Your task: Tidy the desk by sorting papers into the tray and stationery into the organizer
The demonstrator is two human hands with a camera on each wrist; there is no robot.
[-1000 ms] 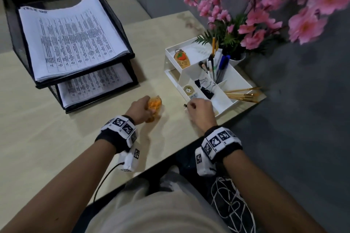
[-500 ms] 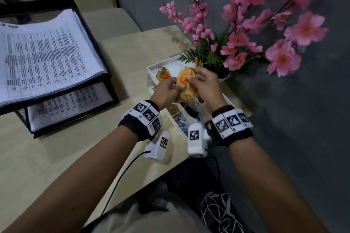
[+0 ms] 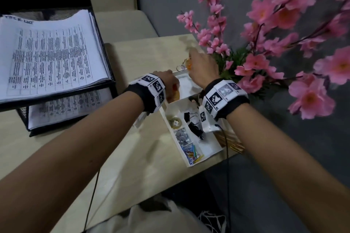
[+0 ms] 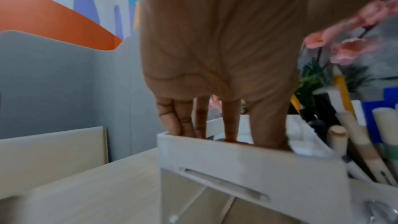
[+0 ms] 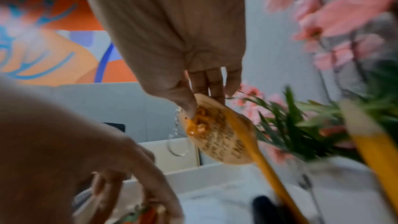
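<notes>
My right hand (image 3: 191, 58) pinches an oval orange keychain (image 5: 224, 139) between thumb and fingers, above the back compartment of the white organizer (image 3: 206, 149). Its metal ring (image 3: 180, 67) dangles to the left. My left hand (image 3: 170, 79) reaches straight-fingered down into that compartment. There it touches a second orange keychain (image 3: 176, 94) lying inside. In the left wrist view the organizer wall (image 4: 237, 159) hides the tips of the fingers (image 4: 231, 122). Printed papers (image 3: 49, 55) fill both levels of the black tray (image 3: 106, 58) at the left.
Pink artificial flowers (image 3: 265, 62) crowd the organizer's right and back. Pens and pencils (image 4: 349, 142) stand upright beside the back compartment. Binder clips (image 3: 193, 125), a tape roll (image 3: 175, 122) and paper clips (image 3: 191, 152) fill the front sections. The desk edge runs just below the organizer.
My left hand brought the keychain from the desk up to the organizer, where both hands held it. Now only my right hand holds it, and the left has dropped into the back compartment.
</notes>
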